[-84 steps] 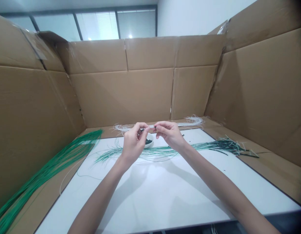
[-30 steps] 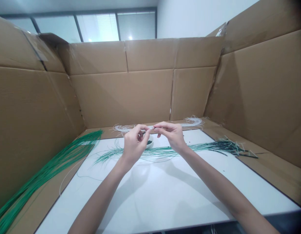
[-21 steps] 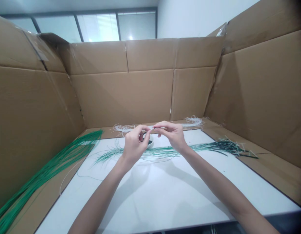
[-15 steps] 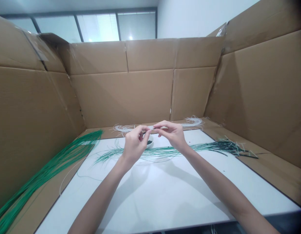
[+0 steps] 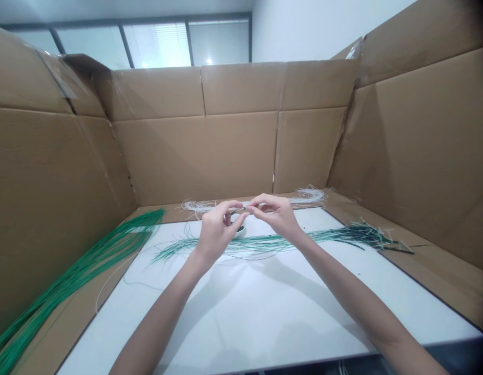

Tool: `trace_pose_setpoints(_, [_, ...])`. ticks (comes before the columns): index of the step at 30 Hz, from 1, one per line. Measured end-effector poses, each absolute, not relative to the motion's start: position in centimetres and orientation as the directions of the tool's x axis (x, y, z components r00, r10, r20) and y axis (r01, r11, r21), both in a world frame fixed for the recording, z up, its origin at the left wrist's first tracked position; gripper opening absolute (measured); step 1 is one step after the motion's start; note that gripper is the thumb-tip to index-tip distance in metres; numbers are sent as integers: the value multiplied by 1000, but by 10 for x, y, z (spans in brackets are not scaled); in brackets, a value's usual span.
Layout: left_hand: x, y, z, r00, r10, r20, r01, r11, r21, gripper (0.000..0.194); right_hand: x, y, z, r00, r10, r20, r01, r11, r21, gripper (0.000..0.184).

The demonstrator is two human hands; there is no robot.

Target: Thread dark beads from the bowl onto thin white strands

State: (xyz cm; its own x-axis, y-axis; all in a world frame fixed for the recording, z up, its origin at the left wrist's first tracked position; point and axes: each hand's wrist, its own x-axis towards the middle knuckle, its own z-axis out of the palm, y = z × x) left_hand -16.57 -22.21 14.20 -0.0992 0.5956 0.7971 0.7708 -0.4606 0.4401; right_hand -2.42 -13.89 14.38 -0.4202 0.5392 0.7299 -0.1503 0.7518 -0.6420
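My left hand [image 5: 218,229] and my right hand [image 5: 275,214] meet fingertip to fingertip above the white table [image 5: 264,307]. Both pinch a thin strand [image 5: 244,208] that runs between them; a small dark piece sits on it at the left fingertips. Just below and behind my left fingers stands a small white bowl [image 5: 238,231] with dark bits in it, mostly hidden by the hand. A fan of thin green strands [image 5: 264,242] lies across the table under my hands.
A long bundle of green strands [image 5: 81,271] lies along the left edge. White strands [image 5: 309,195] are piled at the back. Cut green and white pieces [image 5: 366,232] lie at the right. Cardboard walls [image 5: 233,135] enclose the table on three sides.
My hands have stayed nearly in place. The fingertips have drawn a little closer together and my left thumb and forefinger have shifted along the strand.
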Motion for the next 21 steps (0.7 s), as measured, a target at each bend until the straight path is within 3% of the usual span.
trace_pose_setpoints(5, [-166,-222,143,-14,562,827,780,-511,361,14,-24,-141,143,-422,466,778,-99,829,-550,11])
trace_pose_setpoints(12, [-168,-220,144,-117,656,746,736,-447,508,10,-24,-139,144,-366,524,769,-83,805,-588,12])
trace_pose_setpoints(14, [-171,-217,143,-118,722,681,673,-446,590,17,-25,-136,143,-358,541,761,-63,799,-598,12])
trace_pose_setpoints(19, [-192,-203,133,-22,919,394,468,-339,816,72,-23,-120,138,-279,613,739,-28,764,-645,17])
trace_pose_setpoints(21, [-202,-196,128,71,978,197,390,-209,897,65,-21,-112,137,-248,652,716,-24,735,-677,20])
